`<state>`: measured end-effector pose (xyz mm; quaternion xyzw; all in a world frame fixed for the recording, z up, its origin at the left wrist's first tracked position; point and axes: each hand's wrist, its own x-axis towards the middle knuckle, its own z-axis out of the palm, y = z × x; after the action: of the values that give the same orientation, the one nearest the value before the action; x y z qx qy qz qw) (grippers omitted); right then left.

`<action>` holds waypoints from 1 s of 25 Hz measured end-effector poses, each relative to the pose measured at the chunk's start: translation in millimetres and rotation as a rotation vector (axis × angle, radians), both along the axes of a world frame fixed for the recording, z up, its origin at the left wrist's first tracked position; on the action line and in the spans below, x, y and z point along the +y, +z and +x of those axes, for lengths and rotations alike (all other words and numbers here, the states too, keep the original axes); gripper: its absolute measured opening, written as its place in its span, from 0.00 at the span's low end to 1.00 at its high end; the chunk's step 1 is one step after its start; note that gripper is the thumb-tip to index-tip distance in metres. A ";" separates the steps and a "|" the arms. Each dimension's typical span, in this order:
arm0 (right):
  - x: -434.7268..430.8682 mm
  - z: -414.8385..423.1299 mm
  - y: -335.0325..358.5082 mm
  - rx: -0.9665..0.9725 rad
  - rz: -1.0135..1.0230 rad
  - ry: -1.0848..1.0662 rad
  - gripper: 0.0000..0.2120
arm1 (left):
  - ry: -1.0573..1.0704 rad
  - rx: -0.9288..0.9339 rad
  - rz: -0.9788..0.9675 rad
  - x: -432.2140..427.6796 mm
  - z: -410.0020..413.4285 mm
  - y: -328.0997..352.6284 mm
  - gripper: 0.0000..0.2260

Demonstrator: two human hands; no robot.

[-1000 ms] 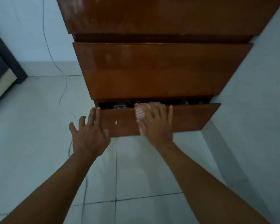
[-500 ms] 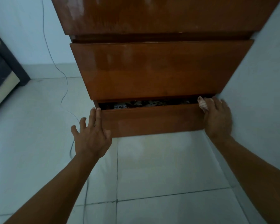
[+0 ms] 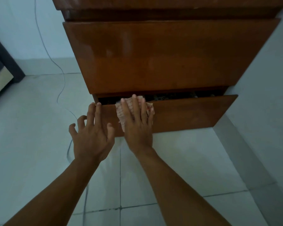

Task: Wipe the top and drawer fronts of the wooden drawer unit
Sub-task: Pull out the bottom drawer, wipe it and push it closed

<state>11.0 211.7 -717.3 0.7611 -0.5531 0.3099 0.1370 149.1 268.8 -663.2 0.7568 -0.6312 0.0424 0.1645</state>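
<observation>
The drawer unit (image 3: 162, 54) is cropped above; drawer contents (image 3: 170, 97) indistinct.

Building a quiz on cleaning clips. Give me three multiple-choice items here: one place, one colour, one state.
1. Where is the cloth? A) on the floor B) on the bottom drawer front C) on the unit's top
2. The cloth looks: A) black B) pale, checked C) plain green
3. That drawer is: A) slightly open B) shut flush C) taken out
B: the right hand presses it there. B: pale squares show beside that hand. A: a dark gap shows above its front.
</observation>
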 end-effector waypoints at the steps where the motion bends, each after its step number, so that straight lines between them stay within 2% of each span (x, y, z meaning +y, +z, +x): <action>1: -6.4 -4.0 -5.0 0.033 -0.014 -0.019 0.37 | 0.005 -0.007 -0.019 -1.6 0.0 -2.6 0.33; 5: -26.7 -74.8 -12.3 0.053 -0.118 -0.042 0.26 | 0.005 -0.018 -0.062 -3.7 0.6 -11.3 0.33; 8: -38.4 -156.3 -14.1 0.058 -0.134 -0.178 0.29 | 0.009 0.005 -0.068 -3.0 -1.1 -13.9 0.34; 11: -39.2 -220.2 -6.3 -0.033 -0.070 -0.307 0.28 | 0.016 0.023 -0.063 -3.2 -4.6 -16.1 0.35; 16: -44.0 -276.3 2.7 -0.088 -0.064 -0.264 0.25 | 0.010 0.042 -0.051 -2.5 -2.5 -20.3 0.36; 18: -45.6 -280.8 1.2 -0.184 -0.083 -0.255 0.24 | 0.000 0.038 -0.055 -1.2 -1.2 -20.1 0.36; 20: -42.7 -264.5 1.8 -0.379 -0.144 -0.255 0.22 | 0.001 0.037 -0.060 -1.5 -1.4 -20.1 0.36; 22: -31.2 -220.8 2.3 -0.638 -0.196 -0.203 0.21 | 0.003 0.050 -0.063 -1.7 -3.6 -21.0 0.36; 23: -21.0 -189.7 1.8 -0.708 -0.191 -0.136 0.20 | 0.007 0.056 -0.069 -2.0 -4.7 -21.5 0.36; 25: 1.8 -115.6 -8.9 -0.610 -0.171 0.033 0.20 | 0.013 0.061 -0.087 -3.4 -5.9 -23.1 0.36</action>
<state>-104.7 213.5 -726.2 0.6278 -0.5281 0.5713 0.0235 143.2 265.4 -686.2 0.7538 -0.6187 0.0478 0.2161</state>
